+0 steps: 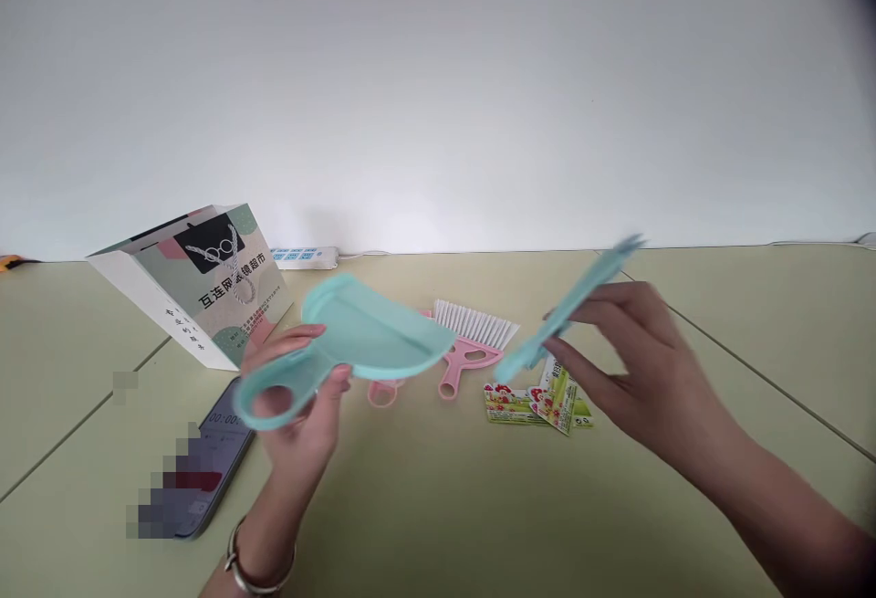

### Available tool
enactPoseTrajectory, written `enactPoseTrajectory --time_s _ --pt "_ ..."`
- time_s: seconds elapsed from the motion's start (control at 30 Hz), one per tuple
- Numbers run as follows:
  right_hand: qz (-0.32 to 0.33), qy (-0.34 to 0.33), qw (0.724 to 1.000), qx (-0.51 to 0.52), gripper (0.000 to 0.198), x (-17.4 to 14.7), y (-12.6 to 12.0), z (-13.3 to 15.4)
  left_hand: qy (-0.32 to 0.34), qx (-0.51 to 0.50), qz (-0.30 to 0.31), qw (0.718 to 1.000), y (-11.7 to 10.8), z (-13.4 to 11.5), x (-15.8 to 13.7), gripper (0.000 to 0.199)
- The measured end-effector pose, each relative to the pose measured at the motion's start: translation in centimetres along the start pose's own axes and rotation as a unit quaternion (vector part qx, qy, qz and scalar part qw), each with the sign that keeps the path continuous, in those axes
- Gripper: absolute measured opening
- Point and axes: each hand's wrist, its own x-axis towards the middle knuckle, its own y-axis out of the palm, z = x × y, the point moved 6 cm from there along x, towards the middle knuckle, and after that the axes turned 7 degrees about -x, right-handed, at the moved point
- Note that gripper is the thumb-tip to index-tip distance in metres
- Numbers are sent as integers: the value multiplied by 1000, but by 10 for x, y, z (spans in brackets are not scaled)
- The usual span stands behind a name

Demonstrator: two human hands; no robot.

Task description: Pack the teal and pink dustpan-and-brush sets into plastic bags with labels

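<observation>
A mint-green dustpan (373, 329) is up in the air, with my left hand (307, 420) closed round it where the ringed handle meets the pan. To the right, my right hand (636, 365) pinches a mint-green hand brush (581, 292) between thumb and fingers. The brush is turned edge-on and slightly blurred, its handle end slanting down to the left. Behind and between them, a pink brush (472, 351) with white bristles lies on the table. Beside it the ring of a pink handle (381, 393) shows; the mint dustpan hides the rest.
Several small green-and-white printed packets (557, 397) lie below my right hand. At the left stand a printed paper bag (225, 278) with a rope handle and, nearer me, a phone (205, 470). A white power strip (307, 257) lies along the wall.
</observation>
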Motion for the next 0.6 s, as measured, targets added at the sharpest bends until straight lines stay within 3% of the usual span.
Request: enactPoseTrajectory --time_s 0.07,0.13,0.23,0.37,0.5,0.6 --pt "111 -50 992 -20 14 -4 32 -10 5 66 33 997 8 11 -6 36" --pt "243 -97 963 -61 21 -16 73 -15 -21 117 104 987 20 28 -17 26" --pt "358 -134 919 -95 35 -36 124 -19 -59 132 198 969 31 50 -36 15" --pt "404 -128 900 -99 52 -49 156 -21 -135 132 256 948 34 70 -48 10" --pt "408 -113 901 -92 58 -49 163 -23 -144 190 308 921 39 77 -55 20" --pt "413 -106 900 -89 65 -51 163 -24 -139 231 298 916 38 78 -58 26"
